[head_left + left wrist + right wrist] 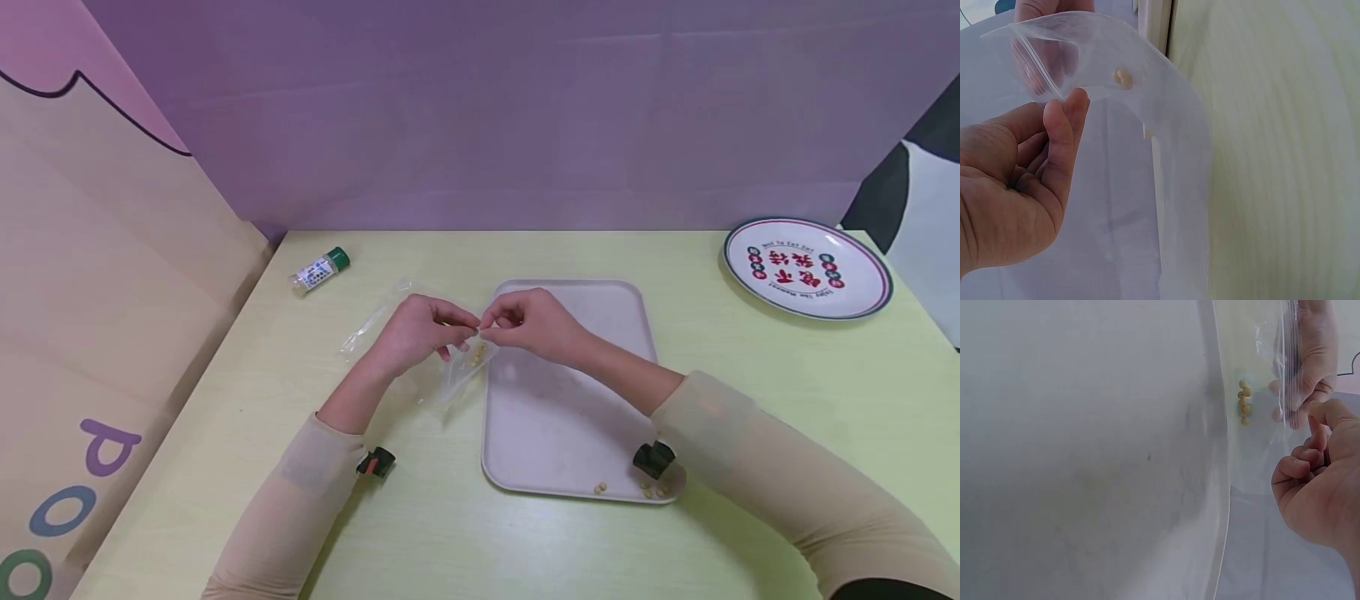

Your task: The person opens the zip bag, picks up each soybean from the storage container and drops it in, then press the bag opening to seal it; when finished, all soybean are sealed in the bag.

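Observation:
A clear zip-lock bag (457,375) hangs between my two hands over the tray's left edge. Several small, round yellow beans (1244,403) lie inside it, showing through the plastic. My left hand (417,332) pinches the bag's top edge between thumb and finger. Right beside it, my right hand (536,327) pinches the same edge, fingertips close to the left ones. The zip strip (1038,62) runs along the bag's mouth in the left wrist view. Below the right forearm, a few loose beans (600,487) rest in the near right part of the pale tray (555,425).
Clear plastic (367,329) lies on the table behind my left hand. Farther back on the left, a small green-capped bottle (321,271) lies on its side. An oval white plate (808,268) with red lettering sits at the back right. A purple sheet (480,117) hangs behind the table.

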`<action>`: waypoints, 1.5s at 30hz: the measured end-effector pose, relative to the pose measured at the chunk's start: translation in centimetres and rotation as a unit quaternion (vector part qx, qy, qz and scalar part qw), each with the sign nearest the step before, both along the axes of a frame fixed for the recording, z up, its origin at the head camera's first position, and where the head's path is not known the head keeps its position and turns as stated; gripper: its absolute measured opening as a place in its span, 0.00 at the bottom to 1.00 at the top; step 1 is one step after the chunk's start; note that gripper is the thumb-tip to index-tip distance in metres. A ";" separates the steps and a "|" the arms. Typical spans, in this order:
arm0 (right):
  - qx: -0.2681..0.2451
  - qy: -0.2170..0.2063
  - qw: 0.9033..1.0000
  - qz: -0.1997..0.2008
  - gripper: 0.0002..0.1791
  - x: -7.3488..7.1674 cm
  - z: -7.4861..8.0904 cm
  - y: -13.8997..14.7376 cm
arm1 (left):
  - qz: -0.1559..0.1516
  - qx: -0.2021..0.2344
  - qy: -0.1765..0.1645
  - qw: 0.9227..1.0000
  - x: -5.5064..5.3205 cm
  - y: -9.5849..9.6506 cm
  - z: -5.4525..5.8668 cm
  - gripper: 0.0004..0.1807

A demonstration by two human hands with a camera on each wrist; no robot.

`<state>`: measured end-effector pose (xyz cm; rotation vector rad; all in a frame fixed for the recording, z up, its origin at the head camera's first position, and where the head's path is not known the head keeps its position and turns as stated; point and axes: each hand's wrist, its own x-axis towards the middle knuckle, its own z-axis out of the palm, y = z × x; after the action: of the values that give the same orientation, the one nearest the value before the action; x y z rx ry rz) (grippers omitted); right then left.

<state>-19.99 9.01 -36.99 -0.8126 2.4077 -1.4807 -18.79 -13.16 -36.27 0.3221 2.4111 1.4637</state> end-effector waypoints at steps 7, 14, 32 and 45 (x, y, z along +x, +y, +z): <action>0.008 -0.001 1.000 -0.001 0.03 -0.1 -0.1 -0.1 | 0.000 0.001 0.001 1.000 0.1 0.0 0.1 0.09; 0.004 0.002 1.000 0.000 0.03 0.1 0.0 0.1 | -0.003 -0.004 0.003 1.000 0.1 0.0 0.1 0.09; 0.015 0.022 0.999 -0.043 0.02 2.0 1.2 3.9 | 0.005 -0.021 0.003 1.000 0.4 -0.1 0.0 0.10; 0.042 -0.008 0.994 -0.101 0.04 3.4 0.5 9.4 | 0.006 -0.011 -0.011 1.000 0.3 0.1 -0.2 0.11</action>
<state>-16.60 18.39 -36.47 -0.5506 2.5856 -1.4362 -18.52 -13.06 -36.46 0.2844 2.4141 1.4367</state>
